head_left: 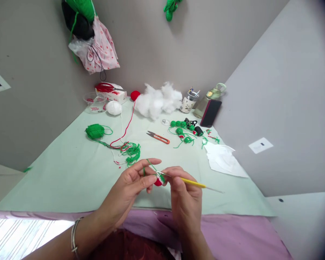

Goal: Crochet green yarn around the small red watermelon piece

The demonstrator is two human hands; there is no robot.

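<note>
My left hand (137, 180) pinches a small crocheted piece (159, 181), red at the bottom with white and green above. A strand of green yarn (152, 165) runs over its raised index finger. In my right hand (186, 191) is a crochet hook with a yellow handle (193, 182), held like a pen. The hook's metal tip meets the upper edge of the crocheted piece. Beyond my left hand lies a loose tangle of green yarn (133, 153), which leads back toward a green yarn ball (95, 131).
Orange thread snips (158, 137) lie mid-table. Behind are white stuffing (158, 101), a red yarn ball (135, 95), a white yarn ball (114, 107) and red scissors (106, 87) on a box. Small green crocheted balls (179, 131), a phone (211, 113), a bottle (203, 106) and white paper (223, 159) are rightward.
</note>
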